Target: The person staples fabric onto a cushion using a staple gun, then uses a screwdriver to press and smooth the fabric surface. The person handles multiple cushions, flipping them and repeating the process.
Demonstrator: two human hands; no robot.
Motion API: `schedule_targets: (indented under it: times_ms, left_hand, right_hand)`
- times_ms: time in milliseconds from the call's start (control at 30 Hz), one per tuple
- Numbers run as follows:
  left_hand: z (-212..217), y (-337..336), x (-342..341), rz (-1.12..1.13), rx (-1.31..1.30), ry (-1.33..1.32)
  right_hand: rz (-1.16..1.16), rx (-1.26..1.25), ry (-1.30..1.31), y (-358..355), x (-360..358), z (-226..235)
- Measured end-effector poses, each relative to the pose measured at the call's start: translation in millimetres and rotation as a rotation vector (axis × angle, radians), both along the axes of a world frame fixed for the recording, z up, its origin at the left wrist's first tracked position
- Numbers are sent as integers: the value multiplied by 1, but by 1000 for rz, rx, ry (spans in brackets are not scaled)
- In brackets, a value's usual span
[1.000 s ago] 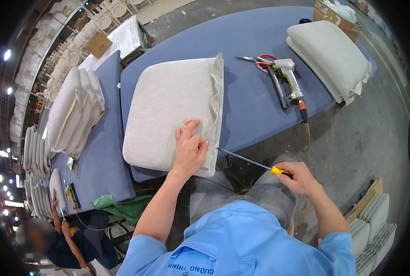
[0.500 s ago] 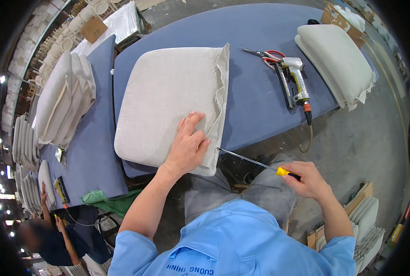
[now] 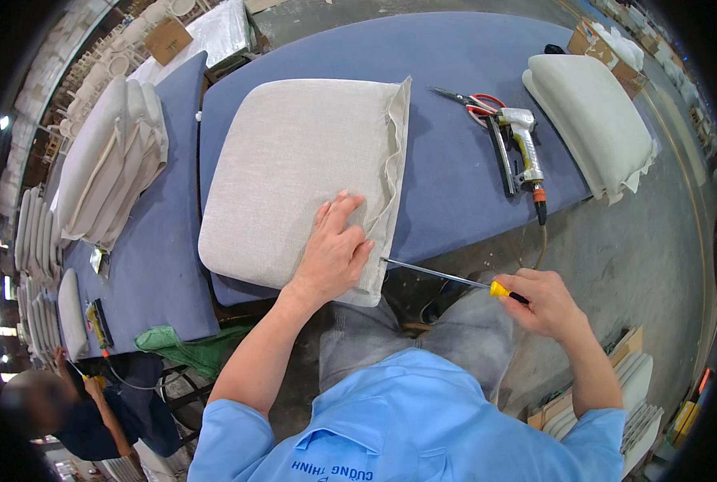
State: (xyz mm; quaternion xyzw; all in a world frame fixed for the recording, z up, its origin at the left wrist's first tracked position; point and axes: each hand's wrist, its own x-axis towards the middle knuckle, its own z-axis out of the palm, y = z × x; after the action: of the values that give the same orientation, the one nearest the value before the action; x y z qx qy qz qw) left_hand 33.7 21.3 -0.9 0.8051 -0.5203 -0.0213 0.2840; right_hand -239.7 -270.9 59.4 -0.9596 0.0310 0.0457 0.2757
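- While the left hand (image 3: 332,249) lay palm-down on the pale grey cushion (image 3: 294,161) at its five o'clock, its fingers stretched out loosely and a little apart, the right hand (image 3: 545,304) was wrapped around the handle of a screwdriver (image 3: 447,275), off at four o'clock.
- The cushion sat on the blue-covered table (image 3: 455,217), between ten and eleven o'clock in the view; a loose, ruffled cloth edge (image 3: 392,161) ran along its three o'clock side.
- The screwdriver's thin shaft pointed toward ten o'clock, its tip at that cloth edge, just beside the left hand.
- Taken from the cushion, red-handled scissors (image 3: 481,104) lay at two o'clock, touching or nearly touching a pneumatic gun (image 3: 526,149) close to three.
- Stacked cushions (image 3: 592,116) rested farther out, between two and three.
- More covered cushions (image 3: 109,169) stood at nine o'clock.
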Motion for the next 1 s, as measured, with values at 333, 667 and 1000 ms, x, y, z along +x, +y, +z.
schedule_targets:
  times_ms: [333, 667, 1000]
  left_hand:
    - [1, -1, 0, -7, -21, 14]
    - [2, 1, -2, 0, -7, 22]
    - [4, -3, -2, 2, 7, 24]
  right_hand:
    - [-322, 1722, 672, -6, -19, -149]
    - [-253, 794, 177, 18, -25, -131]
    - [-348, 1687, 783, 32, -32, -123]
